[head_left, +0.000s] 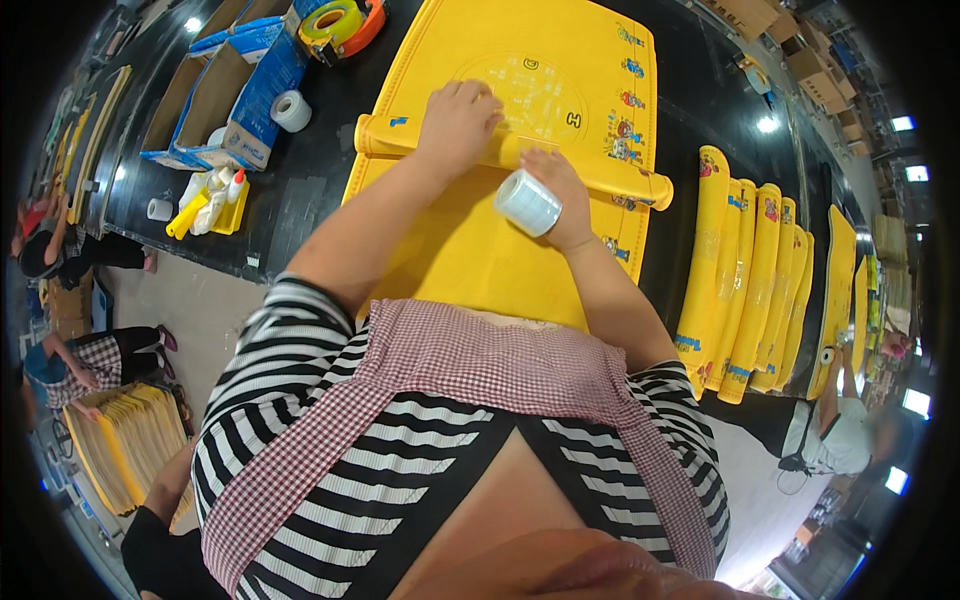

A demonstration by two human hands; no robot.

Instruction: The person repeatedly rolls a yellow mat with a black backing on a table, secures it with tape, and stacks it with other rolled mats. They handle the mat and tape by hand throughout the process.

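A yellow mat (500,255) with small cartoon prints along its right side lies in front of me, partly rolled. Its rolled part (615,183) runs crosswise over the flat far part. My left hand (458,125) rests over the left half of this roll, its fingers loosely bent and reaching onto the flat mat beyond. At the roll's middle is my right hand (560,195), its fingertips at the mat roll. A roll of clear tape (528,203) sits at the thumb side of this hand, seemingly held by it; the thumb's grip is hidden.
Several rolled yellow mats (735,280) lie side by side at the right. On the left stand an open blue carton (255,90), a white tape roll (291,111), a yellow tray (232,215) with bottles and a tape dispenser (338,25). Other people work beyond the black table (310,190).
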